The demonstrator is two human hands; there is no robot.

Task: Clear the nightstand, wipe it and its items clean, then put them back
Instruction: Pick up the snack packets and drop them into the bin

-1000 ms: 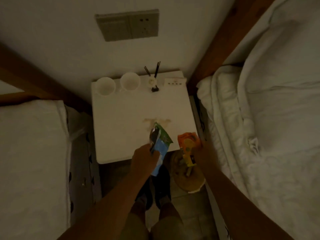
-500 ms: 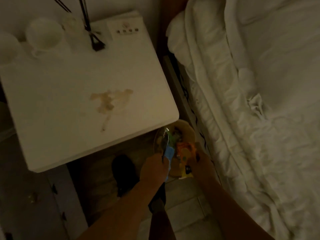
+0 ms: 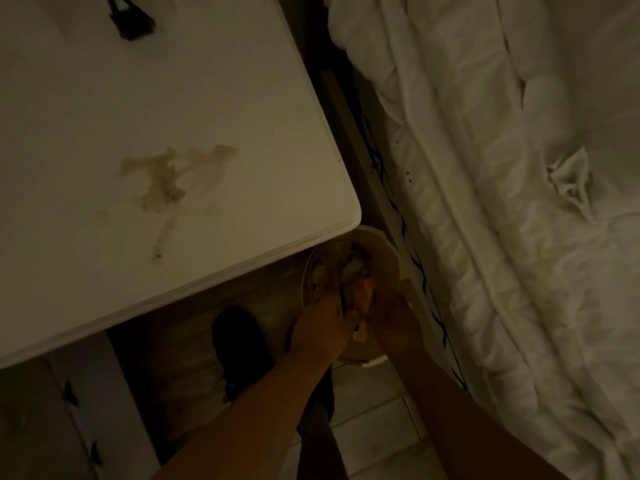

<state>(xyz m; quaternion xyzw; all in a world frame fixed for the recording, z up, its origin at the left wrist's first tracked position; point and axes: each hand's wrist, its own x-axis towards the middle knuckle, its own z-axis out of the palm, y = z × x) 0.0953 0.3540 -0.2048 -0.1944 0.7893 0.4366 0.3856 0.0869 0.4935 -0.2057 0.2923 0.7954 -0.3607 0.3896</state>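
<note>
Down at the tiled floor (image 3: 374, 420), past the near corner of the white nightstand (image 3: 242, 98), over a round pale waste bin (image 3: 389, 258) wedged between that corner and the bed (image 3: 519, 237). Both hands low at the bin's mouth, close side by side.

Grips an orange wrapper (image 3: 362, 291) in the right hand (image 3: 396, 323) — fingers curled round its lower part, upper end over the rubbish in the bin, a yellowish scrap of it visible lower down between the two hands. Curls the fingers of the left hand (image 3: 322, 327) too, knuckles up, right against the wrapper's left side, with a thin dark sliver at the fingertips; cannot tell in the dimness and blur of anything actually held there.

On the nightstand top, a brown dried stain (image 3: 173, 181) around the middle, with a thin trail toward the front edge. At the far edge, a small black object (image 3: 131, 22), cut off by the frame — too dark to name.

Below the nightstand's front edge, a black shoe (image 3: 239, 337) on the floor, just left of the left forearm. Along the side of the bed, a black zigzag cord (image 3: 398, 209) beside the bin. White rumpled duvet across the whole right side.
</note>
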